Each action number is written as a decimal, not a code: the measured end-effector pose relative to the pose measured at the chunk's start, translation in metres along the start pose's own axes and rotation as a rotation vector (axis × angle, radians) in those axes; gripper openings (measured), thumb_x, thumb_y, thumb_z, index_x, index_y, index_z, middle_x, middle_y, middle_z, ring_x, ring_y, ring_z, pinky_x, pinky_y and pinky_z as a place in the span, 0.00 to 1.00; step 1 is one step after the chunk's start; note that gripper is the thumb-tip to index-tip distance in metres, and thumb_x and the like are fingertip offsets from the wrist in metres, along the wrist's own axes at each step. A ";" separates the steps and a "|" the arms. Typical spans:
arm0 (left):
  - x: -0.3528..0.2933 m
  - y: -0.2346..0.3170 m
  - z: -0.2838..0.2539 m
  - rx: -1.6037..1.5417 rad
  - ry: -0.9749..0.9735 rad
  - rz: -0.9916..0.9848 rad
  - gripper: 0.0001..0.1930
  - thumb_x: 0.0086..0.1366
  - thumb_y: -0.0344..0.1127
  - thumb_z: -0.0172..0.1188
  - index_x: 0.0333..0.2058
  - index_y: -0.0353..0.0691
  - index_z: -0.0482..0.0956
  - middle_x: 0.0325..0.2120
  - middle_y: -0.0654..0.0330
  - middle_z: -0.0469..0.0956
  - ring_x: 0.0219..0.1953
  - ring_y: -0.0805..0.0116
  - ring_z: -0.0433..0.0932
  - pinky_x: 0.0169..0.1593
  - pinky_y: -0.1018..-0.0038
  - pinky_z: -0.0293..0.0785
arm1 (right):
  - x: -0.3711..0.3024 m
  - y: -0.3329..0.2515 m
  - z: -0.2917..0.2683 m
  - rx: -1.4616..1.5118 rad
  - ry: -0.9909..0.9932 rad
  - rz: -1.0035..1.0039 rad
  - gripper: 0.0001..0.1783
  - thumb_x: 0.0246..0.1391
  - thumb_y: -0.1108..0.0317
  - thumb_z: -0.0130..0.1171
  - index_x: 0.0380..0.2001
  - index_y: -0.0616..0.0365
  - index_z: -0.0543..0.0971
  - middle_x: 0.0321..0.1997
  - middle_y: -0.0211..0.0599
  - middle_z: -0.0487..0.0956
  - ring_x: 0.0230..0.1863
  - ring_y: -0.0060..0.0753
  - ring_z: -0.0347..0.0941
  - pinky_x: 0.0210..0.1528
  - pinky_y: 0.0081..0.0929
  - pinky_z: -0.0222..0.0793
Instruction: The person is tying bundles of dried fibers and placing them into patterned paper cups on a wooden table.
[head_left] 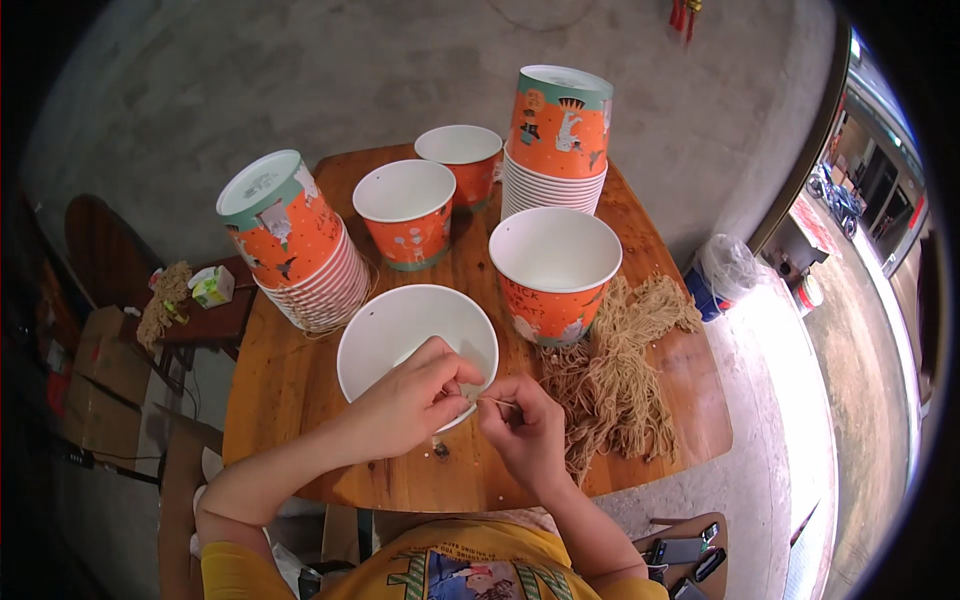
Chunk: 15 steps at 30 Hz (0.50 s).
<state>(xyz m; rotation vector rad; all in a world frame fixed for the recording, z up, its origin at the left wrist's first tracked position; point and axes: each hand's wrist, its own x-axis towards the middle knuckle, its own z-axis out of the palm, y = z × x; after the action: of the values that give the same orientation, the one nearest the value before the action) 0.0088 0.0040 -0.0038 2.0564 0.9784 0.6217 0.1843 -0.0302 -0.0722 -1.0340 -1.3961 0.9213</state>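
A white-lined orange paper bucket (pixel 365 345) stands on the wooden table in front of me, its mouth facing up. At its near right rim, my left hand (pixel 410 400) reaches over with thumb and fingers pinched together. A thin tan cord (pixel 497 401) runs from those fingertips to my right hand (pixel 525 430), which pinches it just outside the rim. The left fingers partly hide where the cord meets the bucket. Right of my right hand lies a heap of loose tan cords (pixel 630 390), spilling toward the table's near edge.
Another upright bucket (pixel 555 250) stands beside the cords, with two more, a middle one (pixel 405 205) and a far one (pixel 460 145), behind. Upside-down bucket stacks rise at left (pixel 290 240) and far right (pixel 560 130). A lidded blue bin (pixel 708 290) stands on the floor.
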 end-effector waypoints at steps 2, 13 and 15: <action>0.001 -0.005 -0.002 -0.008 -0.056 -0.043 0.07 0.63 0.27 0.57 0.40 0.36 0.73 0.36 0.59 0.65 0.36 0.68 0.73 0.41 0.73 0.72 | 0.000 0.000 -0.001 -0.018 -0.005 0.016 0.06 0.52 0.75 0.63 0.31 0.58 0.75 0.26 0.27 0.71 0.25 0.14 0.67 0.29 0.16 0.66; -0.004 0.007 0.005 0.292 0.084 0.177 0.06 0.61 0.23 0.56 0.35 0.35 0.69 0.39 0.56 0.64 0.36 0.59 0.74 0.38 0.67 0.74 | 0.000 -0.002 -0.003 -0.121 -0.009 -0.107 0.08 0.52 0.75 0.64 0.34 0.56 0.75 0.26 0.30 0.73 0.24 0.18 0.70 0.27 0.19 0.68; -0.004 0.004 0.005 0.343 0.082 0.258 0.08 0.59 0.21 0.55 0.36 0.33 0.67 0.39 0.54 0.62 0.35 0.54 0.74 0.35 0.62 0.74 | 0.001 -0.002 -0.002 -0.138 -0.008 -0.126 0.08 0.52 0.75 0.64 0.34 0.56 0.75 0.26 0.31 0.73 0.23 0.19 0.69 0.26 0.19 0.68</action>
<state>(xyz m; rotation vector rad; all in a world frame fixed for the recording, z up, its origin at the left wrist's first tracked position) 0.0115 -0.0031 -0.0043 2.5057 0.9226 0.7143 0.1861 -0.0303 -0.0698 -1.0330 -1.5306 0.7455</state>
